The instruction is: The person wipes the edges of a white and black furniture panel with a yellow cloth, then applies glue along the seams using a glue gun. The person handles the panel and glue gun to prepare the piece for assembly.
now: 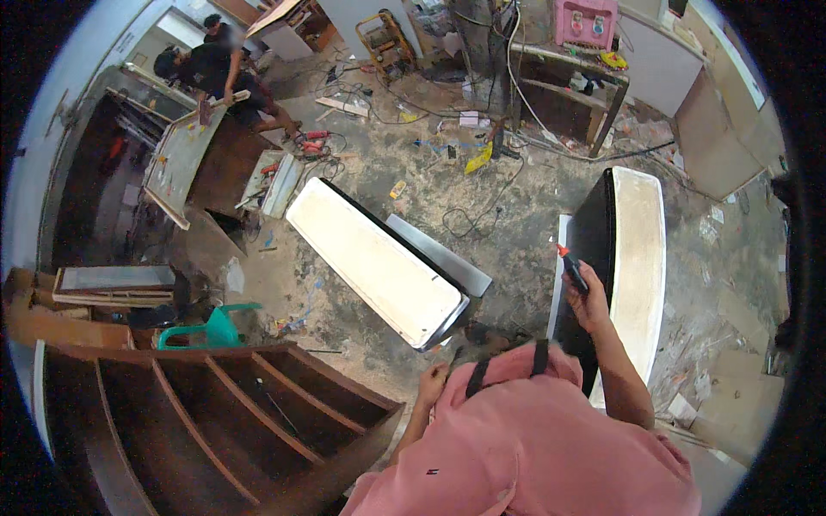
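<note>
At three o'clock, right hand grips an orange-tipped tool (left hand, can't tell), so slipping could scuff that black-sided box.

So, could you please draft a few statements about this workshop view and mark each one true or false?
1. The right hand holds a dark tool with an orange tip. True.
2. The left hand grips that same tool. False: the left hand is apart from it, down beside the pink shirt.
3. The plastic chair is pink. False: the chair is green.
4. A long cream-topped piece lies to the left of a second cream-topped piece. True.
5. The brown unit with dividers is at the upper right of the picture. False: it is at the lower left.
</note>
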The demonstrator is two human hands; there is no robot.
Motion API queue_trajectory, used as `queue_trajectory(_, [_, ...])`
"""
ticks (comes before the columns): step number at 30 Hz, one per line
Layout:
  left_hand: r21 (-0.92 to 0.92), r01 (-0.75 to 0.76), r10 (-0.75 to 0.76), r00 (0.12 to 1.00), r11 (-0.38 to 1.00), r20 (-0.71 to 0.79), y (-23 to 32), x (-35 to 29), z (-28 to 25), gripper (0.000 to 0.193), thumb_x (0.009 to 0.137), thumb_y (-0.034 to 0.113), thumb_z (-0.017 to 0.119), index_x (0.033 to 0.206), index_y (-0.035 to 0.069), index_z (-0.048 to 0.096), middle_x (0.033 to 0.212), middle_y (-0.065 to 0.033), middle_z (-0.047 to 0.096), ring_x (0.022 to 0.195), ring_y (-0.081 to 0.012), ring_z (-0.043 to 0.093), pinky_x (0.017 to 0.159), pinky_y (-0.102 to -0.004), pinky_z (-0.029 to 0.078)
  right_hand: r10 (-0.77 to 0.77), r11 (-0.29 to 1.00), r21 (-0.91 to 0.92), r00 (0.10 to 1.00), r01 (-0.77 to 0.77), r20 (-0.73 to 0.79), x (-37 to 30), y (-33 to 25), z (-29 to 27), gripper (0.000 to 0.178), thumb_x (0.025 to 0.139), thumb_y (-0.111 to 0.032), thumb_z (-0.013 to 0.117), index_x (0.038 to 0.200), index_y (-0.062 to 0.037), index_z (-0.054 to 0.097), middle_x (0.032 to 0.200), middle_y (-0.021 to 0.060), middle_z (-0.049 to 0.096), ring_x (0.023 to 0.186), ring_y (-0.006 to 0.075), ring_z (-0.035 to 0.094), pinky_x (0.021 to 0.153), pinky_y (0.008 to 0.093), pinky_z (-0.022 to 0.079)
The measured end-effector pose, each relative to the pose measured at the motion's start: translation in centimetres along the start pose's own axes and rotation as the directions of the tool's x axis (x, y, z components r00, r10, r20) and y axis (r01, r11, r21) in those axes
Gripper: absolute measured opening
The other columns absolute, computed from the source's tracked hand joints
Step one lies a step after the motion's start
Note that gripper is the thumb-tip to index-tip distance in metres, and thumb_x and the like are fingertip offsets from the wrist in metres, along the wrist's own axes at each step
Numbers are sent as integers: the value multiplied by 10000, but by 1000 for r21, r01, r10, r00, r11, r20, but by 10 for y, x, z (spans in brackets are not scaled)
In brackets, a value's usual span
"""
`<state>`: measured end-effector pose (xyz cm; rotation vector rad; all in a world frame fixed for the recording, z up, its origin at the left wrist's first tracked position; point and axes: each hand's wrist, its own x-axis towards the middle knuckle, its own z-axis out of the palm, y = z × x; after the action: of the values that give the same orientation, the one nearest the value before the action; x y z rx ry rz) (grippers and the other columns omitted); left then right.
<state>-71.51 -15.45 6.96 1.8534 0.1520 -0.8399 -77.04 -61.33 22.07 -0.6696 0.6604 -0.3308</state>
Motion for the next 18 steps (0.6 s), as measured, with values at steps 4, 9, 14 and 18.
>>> queue_trajectory(4, [-14,202,-203,975,979,-88,-1,20,-67,348,965,235,663,1187,-33,680,934,-76,693,791,-152,653,704,-295,528,69,996,59,993,-64,-100,26,22,34,268,1009,-338,585,1190,-141,590,845,34,629,611,88,549,501,254,448])
queue_trajectory(9, [-62,331,-334,897,942,-288,19,24,-139,286,958,188,658,1173,-1,666,928,-81,692,757,-152,657,629,-306,516,28,991,-127,994,-41,-107,73,51,96,283,949,-256,703,1196,-150,615,856,-6,565,662,102,537,520,259,424])
queue_trajectory(14, [-325,210,-319,889,922,-328,23,15,-156,263,926,180,665,1113,-4,655,872,-82,678,707,-143,643,538,-263,440,94,995,-49,995,-92,41,131,39,142,359,907,-188,757,1236,-129,627,822,-8,556,654,114,511,570,295,440])
queue_trajectory(18, [-397,292,-441,822,870,-360,2,11,-109,206,927,198,680,1022,16,662,833,-67,675,658,-173,638,527,-290,456,169,985,-35,985,-167,39,195,34,161,330,902,-192,761,1190,-82,642,789,-15,551,666,124,512,629,334,466])
